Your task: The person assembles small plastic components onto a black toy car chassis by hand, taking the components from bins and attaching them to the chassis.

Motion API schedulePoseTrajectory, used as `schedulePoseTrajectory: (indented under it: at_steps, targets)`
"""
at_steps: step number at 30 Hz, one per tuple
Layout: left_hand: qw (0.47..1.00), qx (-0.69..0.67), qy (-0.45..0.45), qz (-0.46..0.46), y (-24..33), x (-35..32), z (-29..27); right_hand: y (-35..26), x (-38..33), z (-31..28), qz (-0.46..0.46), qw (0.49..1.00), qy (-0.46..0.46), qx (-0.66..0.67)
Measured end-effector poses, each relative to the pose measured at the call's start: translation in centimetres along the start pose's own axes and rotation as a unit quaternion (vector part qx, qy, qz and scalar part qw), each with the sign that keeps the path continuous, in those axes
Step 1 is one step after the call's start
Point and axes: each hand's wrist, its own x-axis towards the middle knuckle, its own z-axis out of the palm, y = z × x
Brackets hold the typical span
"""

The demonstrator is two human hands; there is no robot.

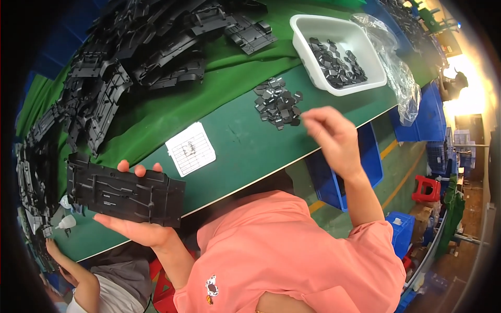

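Note:
My left hand [138,231] is closed around a long black molded plastic panel [122,193], held tilted over the table's near edge at the left. Its fingertips show over the panel's far edge, and the thumb side lies along the near edge. My right hand [336,140] hovers at the near right edge of the table with thumb and fingertips pinched together. Whatever they may hold is too small to make out. Just beyond those fingertips lies a loose pile of small black plastic clips [277,103]. Between the hands, a white gridded sheet [191,150] carries a few tiny light bits.
A white bin [305,49] of small black pieces stands at the far right, beside a clear plastic bag [404,78]. Large black panels [141,52] heap on green cloth [138,130]. A blue crate [334,180] sits below the table. Another person [99,292] works at lower left.

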Motion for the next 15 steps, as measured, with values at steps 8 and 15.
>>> schedulePoseTrajectory:
  at_steps: [8,15]
  targets:
    - [1.0,0.01,0.002,-0.026,-0.6,-0.3,-0.5,1.5,2.8,-0.1,-0.045,0.985,-0.068,-0.151]
    - [1.0,0.002,0.008,-0.029,-0.7,-0.4,-0.8,1.7,3.0,-0.1,-0.031,0.987,-0.063,-0.142]
